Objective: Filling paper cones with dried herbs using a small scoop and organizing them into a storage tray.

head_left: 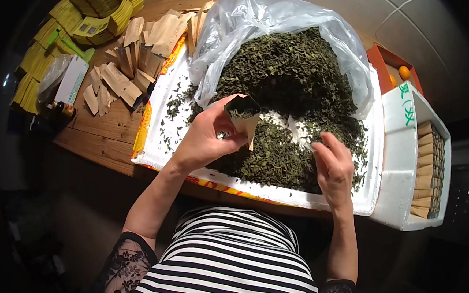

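Note:
My left hand (pixel 209 137) is closed round a small brown paper pouch (pixel 245 124), held upright over the dried leaves. Its mouth gapes and shows a dark lining; some leaf seems to lie inside. To the right, my right hand (pixel 334 166) hovers close to the heap with its fingers loosely bent and slightly apart, and no object shows in it. Dark green dried leaves, like loose tea (pixel 277 157), spread below both hands. They rise into a tall mound at the back, partly inside a clear plastic bag (pixel 264 13). A white foam tray (pixel 157 136) lies under them.
Several brown pouches (pixel 121 83) lie on the wooden table (pixel 103 146) at left, beside stacked yellow packets (pixel 35 62) and a green tool (pixel 53 37). At right stand a white foam box (pixel 399 172) with rows of filled-looking pouches and a red-brown box (pixel 382 61) holding orange fruit.

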`<state>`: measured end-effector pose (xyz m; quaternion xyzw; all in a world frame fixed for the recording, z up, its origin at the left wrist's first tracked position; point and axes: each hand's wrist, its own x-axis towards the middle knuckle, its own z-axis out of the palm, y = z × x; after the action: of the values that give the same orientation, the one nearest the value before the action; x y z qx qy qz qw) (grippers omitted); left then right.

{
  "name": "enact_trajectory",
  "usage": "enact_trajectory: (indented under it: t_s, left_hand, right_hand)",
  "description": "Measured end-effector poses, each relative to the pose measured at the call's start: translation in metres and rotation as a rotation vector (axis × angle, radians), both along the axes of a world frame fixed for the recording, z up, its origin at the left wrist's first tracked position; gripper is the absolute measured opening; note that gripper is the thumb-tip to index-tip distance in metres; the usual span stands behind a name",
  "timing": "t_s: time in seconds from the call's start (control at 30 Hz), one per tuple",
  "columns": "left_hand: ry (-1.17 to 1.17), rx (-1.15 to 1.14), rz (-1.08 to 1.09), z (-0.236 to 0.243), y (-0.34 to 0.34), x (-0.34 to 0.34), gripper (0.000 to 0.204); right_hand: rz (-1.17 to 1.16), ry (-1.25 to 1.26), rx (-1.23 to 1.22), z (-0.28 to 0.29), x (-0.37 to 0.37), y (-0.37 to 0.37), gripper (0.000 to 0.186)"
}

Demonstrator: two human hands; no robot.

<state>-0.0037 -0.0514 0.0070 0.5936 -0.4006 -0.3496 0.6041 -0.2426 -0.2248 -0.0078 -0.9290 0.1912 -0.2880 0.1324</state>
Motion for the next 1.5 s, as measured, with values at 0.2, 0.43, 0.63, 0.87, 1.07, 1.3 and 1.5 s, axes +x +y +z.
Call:
enact_trajectory:
  t_s: [0.2,0.43,0.63,0.87,1.07,1.3,1.5]
  left_hand:
    - [-0.003,0.023,-0.138,0.006,-0.016,-0.009,0.068]
    - [-0.138,0.107,-0.259,0.005,-0.036,-0.02,0.064]
    - [-0.131,0.022,-0.354,0.0,-0.052,-0.034,0.079]
    - [-0.183,0.051,-0.28,-0.003,-0.046,-0.012,0.058]
    - [-0.169,-0.004,-0.148,-0.002,-0.034,0.012,0.042]
    - [-0.175,0.045,-0.024,-0.003,-0.025,0.033,0.041]
    - [-0.183,0.038,0.044,-0.012,-0.015,0.044,0.04]
  right_hand:
    - [0.276,-0.198,0.126,0.051,0.034,0.003,0.03]
    - [0.434,-0.09,0.061,0.059,0.036,-0.002,0.022]
    - [0.284,-0.118,-0.001,0.067,0.005,-0.011,0.018]
    - [-0.318,-0.222,0.11,0.161,-0.118,-0.069,0.013]
    - [-0.993,-0.034,0.047,0.151,-0.247,-0.136,0.009]
    - [-1.195,0.123,0.224,0.074,-0.322,-0.194,0.008]
    - [-1.258,0.147,0.282,0.062,-0.318,-0.211,0.007]
